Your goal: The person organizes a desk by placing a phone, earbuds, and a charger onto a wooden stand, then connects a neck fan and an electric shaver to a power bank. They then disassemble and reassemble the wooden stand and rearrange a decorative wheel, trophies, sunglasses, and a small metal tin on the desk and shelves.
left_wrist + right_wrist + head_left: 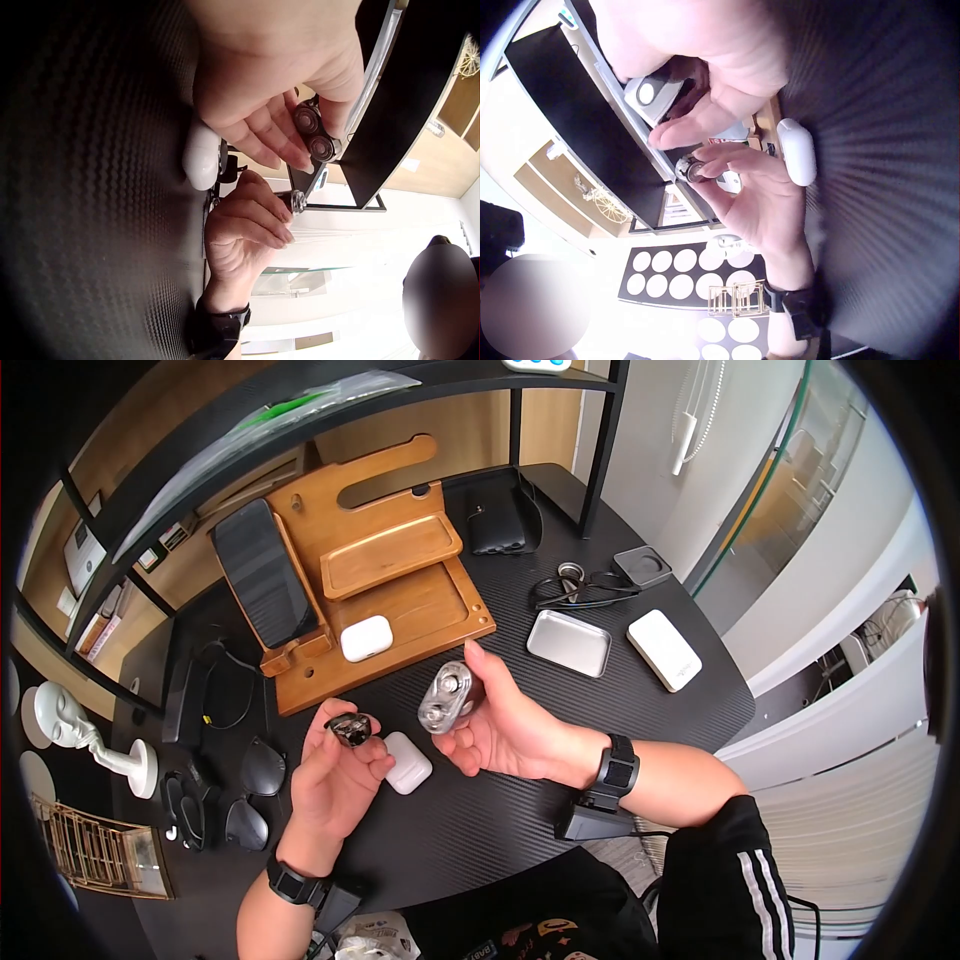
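Above the black textured desk (500, 820), we are pinching a black twin-disc head (350, 729) in our left hand (330, 782) and gripping a clear-ended oblong body (446, 698) in our right hand (515, 735), both parts separated, any joining undone.

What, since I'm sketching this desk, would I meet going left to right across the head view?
White head-shaped stand → dark sunglasses → left hand → clear-topped piece → shallow metal tray → white rectangular box.
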A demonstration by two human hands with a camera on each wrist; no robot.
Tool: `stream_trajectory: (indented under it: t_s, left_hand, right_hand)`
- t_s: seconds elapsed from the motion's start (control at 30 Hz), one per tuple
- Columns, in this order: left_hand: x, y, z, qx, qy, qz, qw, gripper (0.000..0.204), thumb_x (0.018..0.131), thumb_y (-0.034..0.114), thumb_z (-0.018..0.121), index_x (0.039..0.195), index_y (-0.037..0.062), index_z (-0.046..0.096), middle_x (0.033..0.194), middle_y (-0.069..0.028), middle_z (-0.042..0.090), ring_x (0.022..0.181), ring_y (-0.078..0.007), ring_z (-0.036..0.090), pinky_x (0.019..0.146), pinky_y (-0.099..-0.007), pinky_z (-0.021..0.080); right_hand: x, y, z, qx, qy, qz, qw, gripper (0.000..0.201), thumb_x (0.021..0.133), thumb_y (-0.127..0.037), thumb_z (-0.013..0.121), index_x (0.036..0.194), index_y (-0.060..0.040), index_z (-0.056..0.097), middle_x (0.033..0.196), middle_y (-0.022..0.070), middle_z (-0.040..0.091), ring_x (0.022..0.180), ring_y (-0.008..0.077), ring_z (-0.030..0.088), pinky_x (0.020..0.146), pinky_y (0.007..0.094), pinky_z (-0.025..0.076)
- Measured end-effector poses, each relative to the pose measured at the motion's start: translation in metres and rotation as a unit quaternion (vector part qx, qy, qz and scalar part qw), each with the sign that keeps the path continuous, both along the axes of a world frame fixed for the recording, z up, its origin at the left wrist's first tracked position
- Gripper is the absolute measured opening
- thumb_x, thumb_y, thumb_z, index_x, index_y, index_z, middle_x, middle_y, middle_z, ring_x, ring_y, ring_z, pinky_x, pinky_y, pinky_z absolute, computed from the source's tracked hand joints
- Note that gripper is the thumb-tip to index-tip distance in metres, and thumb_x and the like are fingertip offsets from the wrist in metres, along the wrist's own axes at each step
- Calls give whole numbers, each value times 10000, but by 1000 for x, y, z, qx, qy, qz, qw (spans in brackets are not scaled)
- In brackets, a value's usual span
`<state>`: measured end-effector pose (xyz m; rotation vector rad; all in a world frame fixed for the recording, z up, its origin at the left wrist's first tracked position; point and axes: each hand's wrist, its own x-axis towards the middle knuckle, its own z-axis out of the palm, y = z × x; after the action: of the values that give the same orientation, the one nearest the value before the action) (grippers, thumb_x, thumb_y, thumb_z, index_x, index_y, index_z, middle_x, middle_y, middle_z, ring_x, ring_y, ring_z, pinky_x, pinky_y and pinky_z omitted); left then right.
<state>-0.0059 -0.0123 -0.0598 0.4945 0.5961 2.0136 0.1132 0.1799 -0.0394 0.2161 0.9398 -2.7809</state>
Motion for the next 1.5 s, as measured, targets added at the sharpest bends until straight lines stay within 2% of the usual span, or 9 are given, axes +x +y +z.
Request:
stream_trajectory:
  t_s: [0.03,0.13,0.27,0.3,0.4,0.57,0.73,0.97,1.5]
  left_hand:
    - [0,0,0,1,1,0,1000,330,885,202,597,1149,67,452,1060,-162,594,898,-251,638,828,-393,533]
    - [-1,0,0,-1,4,1,1000,330,886,202,596,1149,66,452,1061,-162,592,899,-250,637,830,-392,533]
    - [-1,0,0,-3,8,0,1000,335,885,205,597,1154,64,455,1058,-162,591,899,-246,635,830,-390,534]
    - [-1,0,0,-3,8,0,1000,335,885,205,597,1154,64,455,1058,-162,591,899,-246,635,830,-390,534]
    - [0,0,0,-12,7,2,1000,336,888,202,592,1159,59,455,1052,-162,591,895,-245,634,828,-388,535]
    - [1,0,0,-8,18,7,1000,377,893,189,578,1220,42,460,1036,-159,595,883,-239,631,821,-388,537]
    - [3,1,3,-16,12,9,1000,430,894,191,574,1271,30,443,1007,-146,596,863,-231,626,798,-379,539]
    - [5,3,7,-31,18,8,999,506,900,218,560,1331,5,398,929,-111,579,835,-202,597,783,-369,539]
    - [4,4,6,-27,-7,-12,1000,551,895,259,536,1353,-2,373,896,-116,579,786,-230,601,750,-368,531]
  right_hand:
    - [0,-3,8,-3,-51,-17,999,570,897,-633,374,830,-94,546,650,117,583,438,141,467,429,227,381]
    - [-4,-1,5,43,-85,-71,993,557,900,-625,380,843,-94,541,636,117,572,426,134,437,416,248,357]
    - [-3,-6,5,71,-42,-90,993,497,952,-545,337,956,-80,511,785,140,607,497,124,476,445,215,357]
    - [-3,-4,4,68,-16,-81,994,390,977,-446,376,1022,-76,490,877,148,614,550,121,500,478,222,391]
    - [-3,-9,11,77,-6,-118,990,303,972,-362,442,1055,-74,485,900,146,618,571,124,508,500,254,414]
    - [-2,-3,-1,44,30,-73,996,244,965,-273,468,1093,-66,485,919,158,617,586,136,513,508,271,417]
    - [3,5,-3,-121,107,19,987,275,937,-285,472,1074,-49,508,874,178,596,532,161,479,484,267,381]
    - [1,5,-4,-165,102,33,981,264,941,-277,467,1073,-52,504,851,187,575,486,145,450,447,245,362]
    - [3,2,-1,-126,116,43,984,279,944,-299,469,1080,-55,476,853,177,561,507,138,450,489,266,381]
